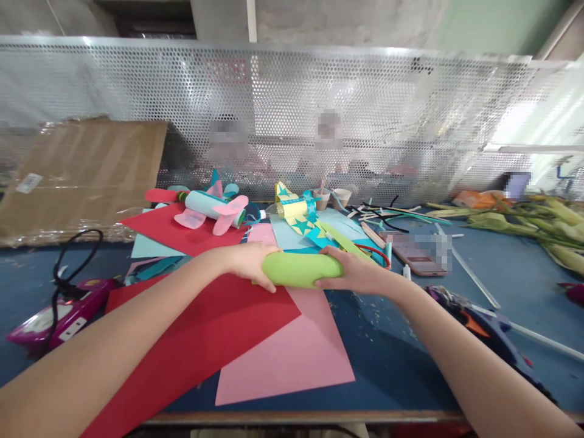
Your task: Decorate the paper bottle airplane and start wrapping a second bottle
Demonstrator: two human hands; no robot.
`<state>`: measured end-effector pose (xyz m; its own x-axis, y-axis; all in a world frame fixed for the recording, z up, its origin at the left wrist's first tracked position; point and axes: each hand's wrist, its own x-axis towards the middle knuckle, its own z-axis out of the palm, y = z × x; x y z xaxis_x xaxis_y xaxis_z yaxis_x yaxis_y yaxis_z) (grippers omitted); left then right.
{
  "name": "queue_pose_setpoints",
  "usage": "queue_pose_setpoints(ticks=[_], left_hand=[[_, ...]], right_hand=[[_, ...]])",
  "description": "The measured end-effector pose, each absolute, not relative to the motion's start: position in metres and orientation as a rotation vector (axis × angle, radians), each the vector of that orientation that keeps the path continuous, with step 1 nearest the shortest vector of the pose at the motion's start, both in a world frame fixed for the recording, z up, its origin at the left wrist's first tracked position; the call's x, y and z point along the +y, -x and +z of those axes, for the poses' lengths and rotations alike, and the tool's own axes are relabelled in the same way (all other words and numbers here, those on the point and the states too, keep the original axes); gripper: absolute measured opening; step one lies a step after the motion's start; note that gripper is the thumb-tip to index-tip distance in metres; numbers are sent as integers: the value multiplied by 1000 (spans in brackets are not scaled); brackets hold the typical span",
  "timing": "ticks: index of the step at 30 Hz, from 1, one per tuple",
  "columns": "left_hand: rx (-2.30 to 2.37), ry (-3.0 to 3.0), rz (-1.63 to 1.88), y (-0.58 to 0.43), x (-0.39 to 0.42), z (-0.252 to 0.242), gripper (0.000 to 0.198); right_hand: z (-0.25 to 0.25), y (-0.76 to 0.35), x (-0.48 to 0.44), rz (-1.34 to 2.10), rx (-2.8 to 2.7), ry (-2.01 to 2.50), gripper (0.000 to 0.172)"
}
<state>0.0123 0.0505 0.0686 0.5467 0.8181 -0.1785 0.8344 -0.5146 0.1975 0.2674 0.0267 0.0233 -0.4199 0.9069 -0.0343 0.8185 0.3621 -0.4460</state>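
Note:
A smooth light green roll (298, 269) lies level between my two hands, over the table's middle. Around its left end my left hand (250, 264) is closed, thumb below. The right end sits in the grip of my right hand (349, 271). What the roll is wrapped around, if anything, cannot be seen. Beneath it are a red sheet (205, 328) and a pink sheet (292, 353). Just beyond my hands are a light blue paper-wrapped bottle with pink wings (207, 205) and a yellow-wrapped bottle with blue stars (294, 210).
A magenta tool with a black cord (68, 316) lies left. To the right are a glue gun (483, 328), a phone (415, 252), and white glue sticks (472, 271). Corn husks (556, 225) pile at far right. Cardboard (86, 176) leans against a perforated metal screen (292, 109).

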Motion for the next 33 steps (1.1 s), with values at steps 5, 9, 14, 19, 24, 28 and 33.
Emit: queue_pose_setpoints(ticks=[5,9,14,19,24,28,33], left_hand=[[1299,-2326,-195,-12,49,70,60],[1288,-2404,-104,-8,52,62,65],[1290,-2486,-110,-6,52,57,74],[1300,-2561,27,-5,37,50,77],[1335,-2661,318,3,19,26,75],[1263,-2748,459,8,17,15,66],[1236,-2691,448,9,17,23,82]], right_hand=[[24,-268,27,640,-2399,1570,63],[24,-268,24,616,-2396,1530,63],[20,-266,22,584,-2392,1461,57],[12,-263,14,496,-2350,1403,54],[19,-261,1,421,-2363,1293,56],[25,-267,-2,611,-2363,1301,41],[23,-269,4,655,-2357,1315,34]])
